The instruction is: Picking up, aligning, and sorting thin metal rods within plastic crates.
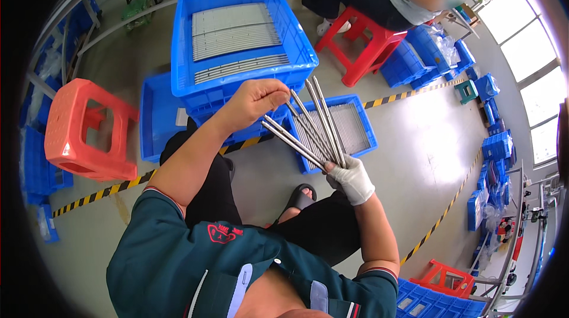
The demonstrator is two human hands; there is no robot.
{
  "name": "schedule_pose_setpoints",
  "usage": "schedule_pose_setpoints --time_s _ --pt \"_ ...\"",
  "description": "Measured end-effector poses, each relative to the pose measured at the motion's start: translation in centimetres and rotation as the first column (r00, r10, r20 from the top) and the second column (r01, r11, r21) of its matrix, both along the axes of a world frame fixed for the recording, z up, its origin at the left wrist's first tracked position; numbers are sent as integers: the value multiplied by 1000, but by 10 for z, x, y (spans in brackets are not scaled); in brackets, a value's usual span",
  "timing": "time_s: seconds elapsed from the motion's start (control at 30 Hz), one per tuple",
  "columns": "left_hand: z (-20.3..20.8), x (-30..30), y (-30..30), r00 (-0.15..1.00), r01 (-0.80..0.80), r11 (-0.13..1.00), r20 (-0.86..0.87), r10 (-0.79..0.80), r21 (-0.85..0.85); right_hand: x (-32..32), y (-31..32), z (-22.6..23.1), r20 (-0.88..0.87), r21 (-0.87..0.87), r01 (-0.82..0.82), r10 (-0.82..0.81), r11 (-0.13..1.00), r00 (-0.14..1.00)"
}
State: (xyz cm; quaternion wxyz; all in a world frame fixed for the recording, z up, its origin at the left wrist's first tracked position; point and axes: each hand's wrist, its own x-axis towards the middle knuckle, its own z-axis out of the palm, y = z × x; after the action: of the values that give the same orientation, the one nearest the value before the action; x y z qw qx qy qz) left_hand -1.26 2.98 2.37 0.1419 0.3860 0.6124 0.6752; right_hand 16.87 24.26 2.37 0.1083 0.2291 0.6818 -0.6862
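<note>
Head view: clenching the fanned rods point(333, 143) at their near ends in the gloved right hand point(351, 180); apparently pinching one far tip with the bare left hand point(256, 102). Might slide and scatter over the low crate point(370, 125) through a slackened grip, or clip the tall crate point(201, 97) if swung too far.

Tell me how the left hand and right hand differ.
Covering: the left hand is bare; the right hand wears a white glove.
Place: the left hand is higher in the picture, near the large crate; the right hand is lower, near the right knee.
Grip: the left hand pinches at the rods' far ends; the right hand clasps their near ends.
Shared: both are at the same fanned bundle.
</note>
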Motion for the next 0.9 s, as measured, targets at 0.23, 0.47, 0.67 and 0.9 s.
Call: schedule_pose_setpoints --time_s 0.23,0.47,0.67,0.9 --pt "2 0 3 999 25 996 -26 -27 -81 5 4 0 -17 -2 24 -24 1000 1000" --pt "13 -2 16 990 -142 990 22 141 26 14 15 2 -33 82 42 -39 996 999" --pt "12 6 24 998 -57 995 -27 55 -79 12 14 1 6 81 19 -19 997 1000" --pt "3 10 23 986 -157 976 -79 146 -151 16 10 -16 -83 358 33 -3 933 997"
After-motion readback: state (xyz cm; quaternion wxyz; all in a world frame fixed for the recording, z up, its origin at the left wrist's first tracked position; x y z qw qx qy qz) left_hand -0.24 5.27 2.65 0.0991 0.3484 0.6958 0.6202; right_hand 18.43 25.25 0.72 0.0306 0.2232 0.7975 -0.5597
